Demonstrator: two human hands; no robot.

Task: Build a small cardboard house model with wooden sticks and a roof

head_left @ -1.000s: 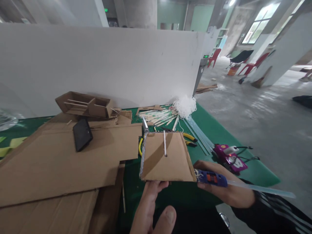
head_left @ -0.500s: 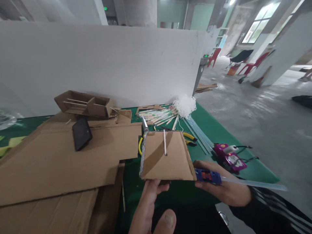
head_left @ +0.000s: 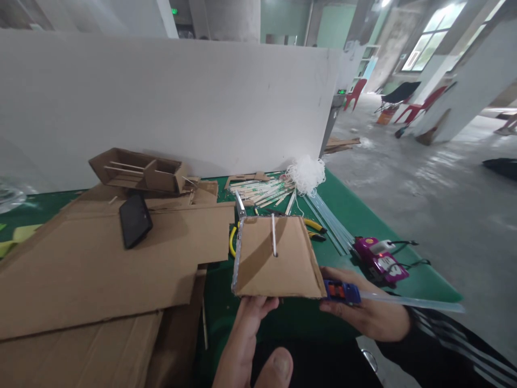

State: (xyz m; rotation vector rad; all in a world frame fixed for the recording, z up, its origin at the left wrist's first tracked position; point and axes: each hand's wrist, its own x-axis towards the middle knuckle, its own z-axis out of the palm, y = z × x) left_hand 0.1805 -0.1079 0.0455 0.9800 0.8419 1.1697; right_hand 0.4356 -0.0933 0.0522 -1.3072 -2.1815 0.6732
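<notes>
My left hand (head_left: 252, 339) supports a small cardboard box (head_left: 278, 269) at its lower edge. Its fingers go under the box, where their tips are hidden, and the thumb stands apart nearer to me. A white string (head_left: 274, 234) runs from the box's far edge into a hole in its face. My right hand (head_left: 363, 302) is closed around a blue hot glue gun (head_left: 342, 292). From the gun's back end a long clear glue stick (head_left: 412, 302) sticks out. The gun's front is hidden behind the box's right edge.
Cardboard sheets (head_left: 100, 264) cover the left of the green table (head_left: 355, 199), with a black phone (head_left: 135, 221) on top. Behind are an open cardboard box (head_left: 137, 171), wooden sticks (head_left: 262, 191) and tangled white string (head_left: 306, 175). Clear glue sticks (head_left: 329, 223) lie near a purple device (head_left: 382, 261).
The glue gun, its glue stick and my right hand have shifted slightly left. The cardboard box and my left hand have hardly moved.
</notes>
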